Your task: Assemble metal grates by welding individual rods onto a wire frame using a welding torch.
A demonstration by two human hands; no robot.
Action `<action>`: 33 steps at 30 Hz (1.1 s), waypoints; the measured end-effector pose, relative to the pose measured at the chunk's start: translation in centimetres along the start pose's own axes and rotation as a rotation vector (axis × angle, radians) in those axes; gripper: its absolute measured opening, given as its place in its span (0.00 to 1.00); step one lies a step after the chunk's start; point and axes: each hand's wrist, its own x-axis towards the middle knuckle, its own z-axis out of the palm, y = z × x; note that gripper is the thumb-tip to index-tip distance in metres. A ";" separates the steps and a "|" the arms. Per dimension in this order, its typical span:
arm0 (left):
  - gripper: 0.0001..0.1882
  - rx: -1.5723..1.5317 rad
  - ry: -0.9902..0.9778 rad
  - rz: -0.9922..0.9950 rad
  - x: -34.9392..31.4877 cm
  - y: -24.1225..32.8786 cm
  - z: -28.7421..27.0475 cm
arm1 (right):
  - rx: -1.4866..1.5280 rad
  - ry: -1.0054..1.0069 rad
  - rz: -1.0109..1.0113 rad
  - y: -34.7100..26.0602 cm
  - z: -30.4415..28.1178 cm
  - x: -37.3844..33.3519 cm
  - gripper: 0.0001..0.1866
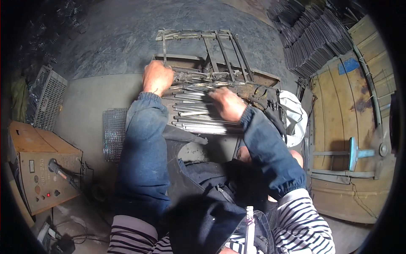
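My left hand is closed in a fist at the near left corner of a metal frame made of thin bars. One bar of the frame runs down to this hand; the hidden fingers leave unclear what they grip. To its right and nearer, my right hand hangs over a pile of thin metal rods, its fingers blurred and pointing left. The rods lie side by side, roughly crosswise in front of me. Behind them stands a shallow metal tray or jig, partly covered by the frame.
At left stands an orange-and-grey welding machine with a cable plugged in. A plastic crate and wire mesh panels are nearby. Stacked dark racks, a white sack and a yellowish metal panel occupy the right.
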 end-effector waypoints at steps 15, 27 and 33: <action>0.16 0.003 0.001 0.018 -0.5 0.6 0.1 | 0.035 -0.082 -0.025 -2.1 -4.8 -2.0 0.30; 0.16 -0.011 -0.029 -0.026 -0.3 0.9 0.1 | -0.136 0.117 0.144 4.7 -10.4 12.1 0.14; 0.16 0.024 -0.043 -0.063 -0.9 1.0 -0.5 | -0.188 0.072 0.127 3.3 -6.0 15.4 0.17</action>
